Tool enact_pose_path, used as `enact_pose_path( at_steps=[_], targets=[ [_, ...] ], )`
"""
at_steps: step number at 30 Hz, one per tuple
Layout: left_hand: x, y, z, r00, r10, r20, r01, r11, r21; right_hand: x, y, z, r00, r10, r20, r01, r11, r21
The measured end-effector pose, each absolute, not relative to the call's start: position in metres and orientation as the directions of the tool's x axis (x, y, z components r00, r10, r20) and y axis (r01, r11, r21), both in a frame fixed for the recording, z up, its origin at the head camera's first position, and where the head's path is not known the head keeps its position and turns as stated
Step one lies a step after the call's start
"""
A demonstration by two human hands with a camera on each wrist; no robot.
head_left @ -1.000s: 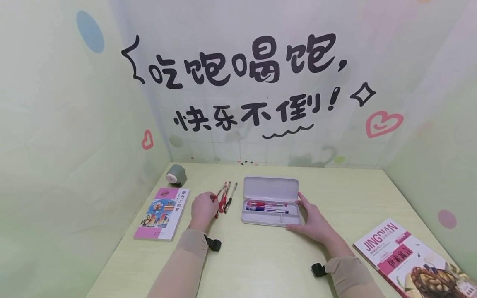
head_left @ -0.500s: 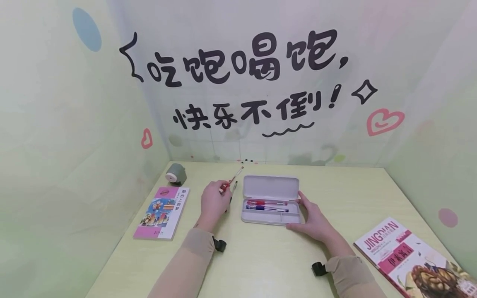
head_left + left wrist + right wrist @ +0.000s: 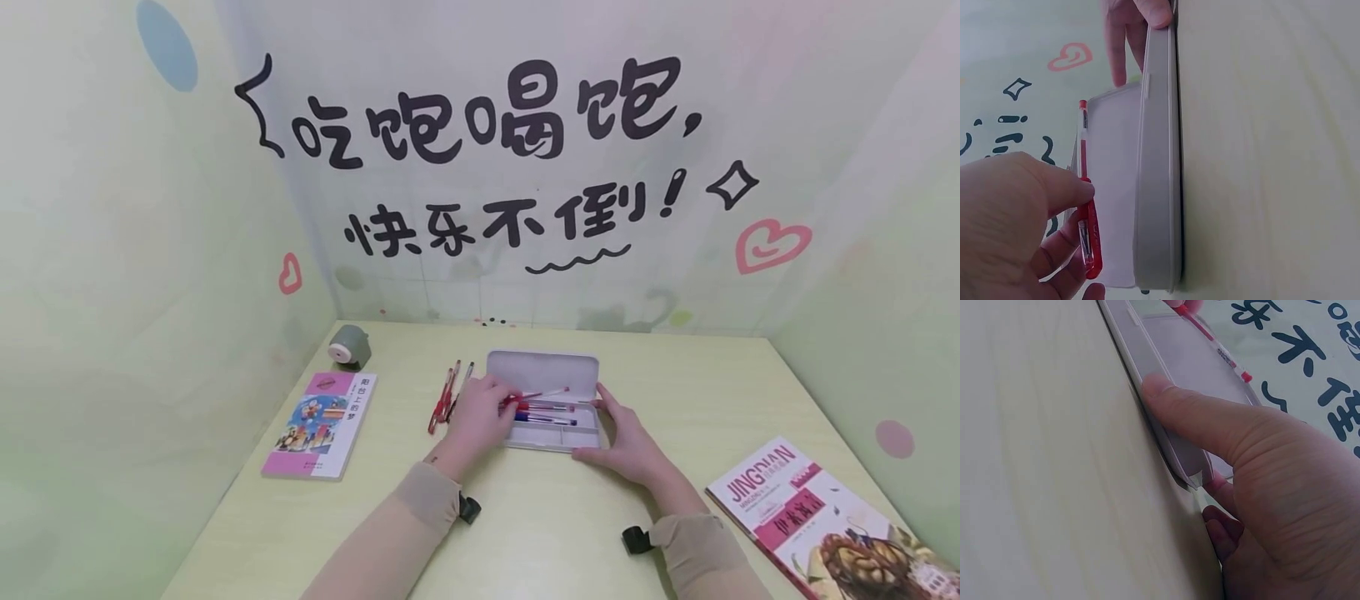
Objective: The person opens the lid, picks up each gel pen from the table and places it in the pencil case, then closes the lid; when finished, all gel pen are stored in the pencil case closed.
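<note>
from the left, a pink book (image 3: 318,425) and spare pens (image 3: 447,392) lie on the desk (image 3: 525,533). the left hand (image 3: 480,414) pinches a red pen (image 3: 542,394) by its grip end, over the open pencil case (image 3: 545,373). its long axis runs left to right, far end toward the right hand (image 3: 626,442), which braces the case's right end, thumb along the front wall, other fingers hidden. i'd say a loose pinch could drop the pen across the two pens already inside.

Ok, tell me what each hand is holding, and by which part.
Left hand pinches a red pen near its clip end. Right hand steadies the pencil case at its right end.
</note>
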State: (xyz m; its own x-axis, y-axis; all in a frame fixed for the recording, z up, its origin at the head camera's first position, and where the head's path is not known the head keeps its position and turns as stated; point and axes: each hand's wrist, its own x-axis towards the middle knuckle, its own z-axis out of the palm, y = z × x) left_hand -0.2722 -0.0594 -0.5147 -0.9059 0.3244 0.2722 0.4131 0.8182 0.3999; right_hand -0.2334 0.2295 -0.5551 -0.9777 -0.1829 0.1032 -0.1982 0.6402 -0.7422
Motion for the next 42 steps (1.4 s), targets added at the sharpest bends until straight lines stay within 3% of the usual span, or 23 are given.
enact_pose_path(
  at_steps=[7,14,31,42],
  targets=[
    [-0.266,-0.044,-0.515,-0.878,0.401,0.261,0.47,0.824,0.317,-0.233,0.231,-0.555,-0.972,-0.189,0.138,-0.226,0.613,-0.757],
    [-0.268,-0.039,-0.526,-0.891,0.397,0.219,0.448,0.848,0.284,-0.234,0.229,-0.557,-0.975,-0.187,0.116,-0.207,0.605,-0.768],
    [-0.272,-0.046,-0.529,-0.893,0.375,0.25,0.445,0.818,0.363,-0.233,0.229,-0.557,-0.978,-0.183,0.103,-0.197,0.627,-0.753],
    [-0.277,-0.085,-0.524,-0.939,0.192,0.287,0.304,0.852,0.426,-0.232,0.228,-0.553,-0.978,-0.186,0.089,-0.188,0.629,-0.754]
  ],
)
